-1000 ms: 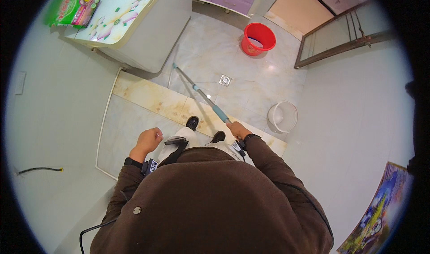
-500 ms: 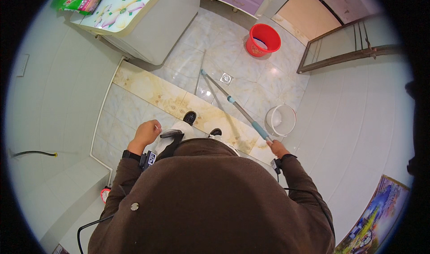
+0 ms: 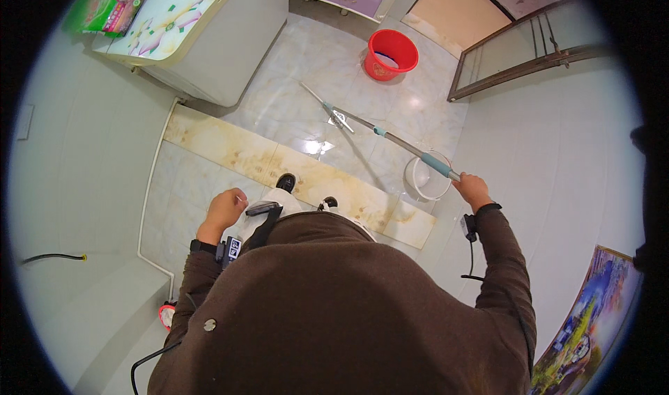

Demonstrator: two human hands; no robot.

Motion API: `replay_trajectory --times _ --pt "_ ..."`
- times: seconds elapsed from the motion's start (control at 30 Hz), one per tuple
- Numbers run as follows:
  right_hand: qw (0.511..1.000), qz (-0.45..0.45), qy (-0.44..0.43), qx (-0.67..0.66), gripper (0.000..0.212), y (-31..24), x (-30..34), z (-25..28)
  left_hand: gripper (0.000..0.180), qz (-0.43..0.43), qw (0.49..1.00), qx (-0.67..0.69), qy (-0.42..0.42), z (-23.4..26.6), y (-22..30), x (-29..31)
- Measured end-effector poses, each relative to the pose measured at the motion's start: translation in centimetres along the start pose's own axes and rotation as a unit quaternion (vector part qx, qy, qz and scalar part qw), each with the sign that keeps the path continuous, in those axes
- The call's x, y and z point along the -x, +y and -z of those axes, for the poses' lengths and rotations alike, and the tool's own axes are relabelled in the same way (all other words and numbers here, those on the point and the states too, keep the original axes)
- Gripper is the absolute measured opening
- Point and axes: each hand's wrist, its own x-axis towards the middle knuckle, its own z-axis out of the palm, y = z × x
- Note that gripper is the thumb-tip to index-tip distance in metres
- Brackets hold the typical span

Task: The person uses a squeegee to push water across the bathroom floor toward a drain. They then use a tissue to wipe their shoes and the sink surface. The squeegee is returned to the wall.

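Observation:
My right hand [image 3: 474,191] is wrapped round the upper end of a floor squeegee's pole [image 3: 404,144], silver with blue-green grips. The pole slants away to the left and passes over the rim of a white bucket [image 3: 440,187]. Its long, thin head [image 3: 312,92] lies on the tiled floor, partly over the square drain [image 3: 340,120]. By my left thigh, my left hand [image 3: 226,210] is loosely closed, and I see nothing held in it. Beside it, a dark flat object [image 3: 262,208] with a black strap rests against my light trousers.
Farther off stands a red bucket [image 3: 391,55]. A yellowish stone strip [image 3: 230,141] crosses the floor by my shoes. At the left is a flower-topped cabinet [image 3: 209,53] with a green packet [image 3: 108,8] on it. A framed glass door [image 3: 509,53] juts from the right wall.
My right hand has moved forward and right with the pole. The squeegee head has turned and now crosses the drain. My left hand stays about where it was.

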Motion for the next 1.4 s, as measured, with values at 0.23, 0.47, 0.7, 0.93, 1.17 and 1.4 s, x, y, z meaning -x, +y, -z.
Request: replay_trajectory --times 0.23,0.47,0.7,0.93,1.17,1.4 --pt "0.998 0.037 -0.017 0.044 0.035 1.9 3.9 2.1 0.014 0.017 1.000 0.016 -0.004 -0.1 0.7 -0.2" --pt "0.993 0.079 -0.017 0.081 0.035 0.8 3.1 -1.0 0.014 -0.008 1.000 0.028 0.009 -0.2 0.9 -0.1" --pt "0.994 0.060 -0.013 0.087 0.033 1.5 2.7 -2.3 0.014 0.012 1.000 0.028 -0.001 -0.5 0.6 -0.1" --pt "0.997 0.030 -0.007 0.074 0.033 1.9 4.2 -3.7 0.014 -0.003 1.000 0.025 0.002 -0.3 0.3 -0.4" --pt "0.998 0.001 0.035 0.051 0.031 2.5 3.6 -5.2 0.014 -0.022 1.000 -0.009 -0.016 0.2 1.6 -0.7" --pt "0.994 -0.078 0.075 -0.003 0.028 -0.8 6.2 -7.0 0.015 -0.033 0.999 -0.010 -0.010 0.5 2.3 -1.7"
